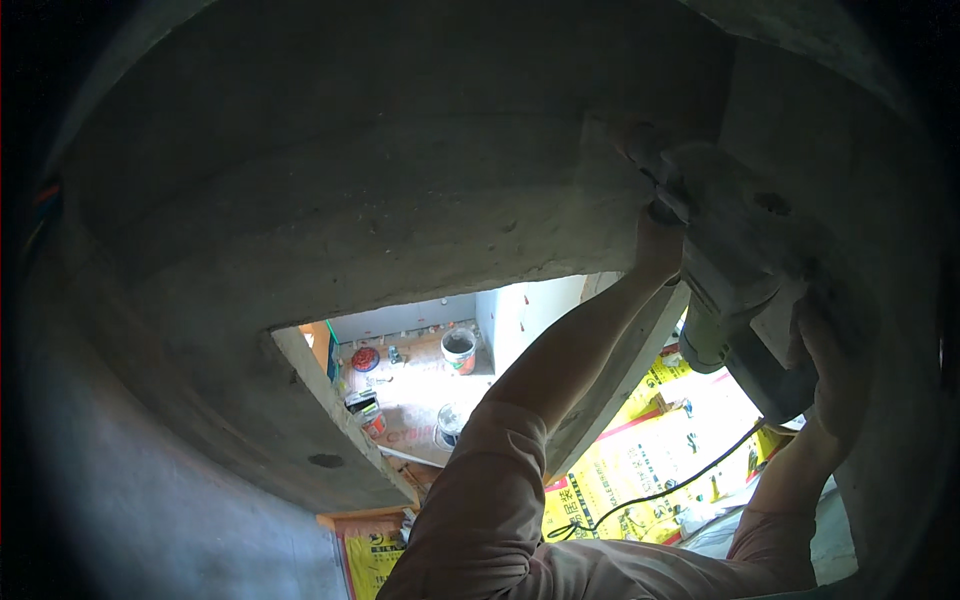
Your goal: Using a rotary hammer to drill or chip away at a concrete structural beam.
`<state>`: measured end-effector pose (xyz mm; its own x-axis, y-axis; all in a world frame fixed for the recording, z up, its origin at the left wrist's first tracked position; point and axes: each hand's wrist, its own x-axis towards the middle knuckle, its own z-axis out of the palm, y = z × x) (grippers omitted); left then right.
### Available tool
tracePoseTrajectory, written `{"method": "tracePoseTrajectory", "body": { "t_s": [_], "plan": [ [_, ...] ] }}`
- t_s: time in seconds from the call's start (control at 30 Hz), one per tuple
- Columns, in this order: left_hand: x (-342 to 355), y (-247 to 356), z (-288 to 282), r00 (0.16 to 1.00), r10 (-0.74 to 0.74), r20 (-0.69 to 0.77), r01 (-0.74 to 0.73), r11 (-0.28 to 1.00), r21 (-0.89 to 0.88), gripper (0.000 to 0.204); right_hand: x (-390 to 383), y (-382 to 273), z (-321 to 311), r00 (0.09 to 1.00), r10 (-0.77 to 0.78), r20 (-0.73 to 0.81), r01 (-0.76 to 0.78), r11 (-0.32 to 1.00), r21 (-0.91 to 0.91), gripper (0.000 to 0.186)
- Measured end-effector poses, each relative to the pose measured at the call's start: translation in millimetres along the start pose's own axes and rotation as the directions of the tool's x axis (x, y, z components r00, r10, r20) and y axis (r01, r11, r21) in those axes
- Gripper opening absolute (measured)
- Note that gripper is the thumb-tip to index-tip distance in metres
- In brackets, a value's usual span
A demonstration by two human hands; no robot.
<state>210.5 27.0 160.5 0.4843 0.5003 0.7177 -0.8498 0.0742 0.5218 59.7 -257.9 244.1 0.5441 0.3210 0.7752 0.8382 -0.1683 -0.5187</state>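
A large corded rotary hammer (pixel 728 270) is raised in front of me at the upper right, close to the grey concrete surface (pixel 450 190). My left hand (pixel 660 245) is wrapped round its front part, just behind the nose. At the back, my right hand (pixel 825 355) grips the rear handle. The tool's nose points up and to the left. Shadow hides its tip, so I cannot tell whether it touches the concrete. A black power cord (pixel 665 492) hangs from the handle end and curves down to the left.
Through an opening below the concrete, a bright floor holds a bucket (pixel 459 348), a second bucket (pixel 449 424) and a red round object (pixel 365 359). Yellow printed sheeting (pixel 590 500) covers the floor under my arms. A concrete edge (pixel 340 405) borders the opening on the left.
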Motion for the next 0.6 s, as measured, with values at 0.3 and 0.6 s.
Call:
{"method": "tracePoseTrajectory", "body": {
  "t_s": [0.3,0.6],
  "plan": [
    [16,17,-34,0.986,-0.164,-0.033,0.167,0.953,0.253,0.034,21,12,48,0.997,0.077,-0.017,-0.069,0.952,0.299,0.02],
    [40,15,-52,0.988,0.122,0.098,-0.147,0.94,0.309,0.016,44,7,68,1.0,-0.001,0.007,-0.002,0.927,0.374,0.008]
  ]
}}
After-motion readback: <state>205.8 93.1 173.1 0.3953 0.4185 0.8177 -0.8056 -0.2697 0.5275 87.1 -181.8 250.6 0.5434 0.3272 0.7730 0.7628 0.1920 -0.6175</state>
